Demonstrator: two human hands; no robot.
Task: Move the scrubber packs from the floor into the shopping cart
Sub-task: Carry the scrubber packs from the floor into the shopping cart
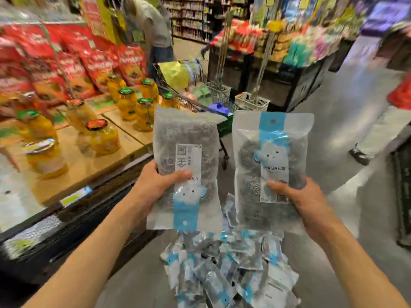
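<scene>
Along the left edge of the frame, blurred red bags (73, 63) stacked behind jars of yellow fruit (127, 104) standing on a brown cardboard display shelf (89, 165). Lower left of centre, left hand (153, 185) gripping a scrubber pack (185, 161) by its left edge, thumb laid across the front label and fingers hidden behind; pack held upright but turned upside down, its blue header strip at the bottom. Behind and above that pack, in the upper middle, a shopping cart (213, 96) with a blue handle, holding a yellow packet and pale green items, well apart from both hands. Farther up, a person (153, 27) in a light shirt bending near the cart. At the bottom centre, a heap of scrubber packs (229, 267) lying loose on the grey floor (347, 121), directly under the two raised packs. Right of centre, right hand (304, 203) clasping a second scrubber pack (270, 165) at its lower right corner, thumb pressed on the front label, remaining fingers out of sight behind; this pack upright with its blue header at the top, steel-wool coils visible through the clear plastic. Just beside the first pack, not touching it. In the upper right, dark display tables (289, 81) piled with colourful, blurred goods, and a white basket (252, 102) on the floor before them. At the far right edge, a passer-by's leg and shoe (360, 155).
</scene>
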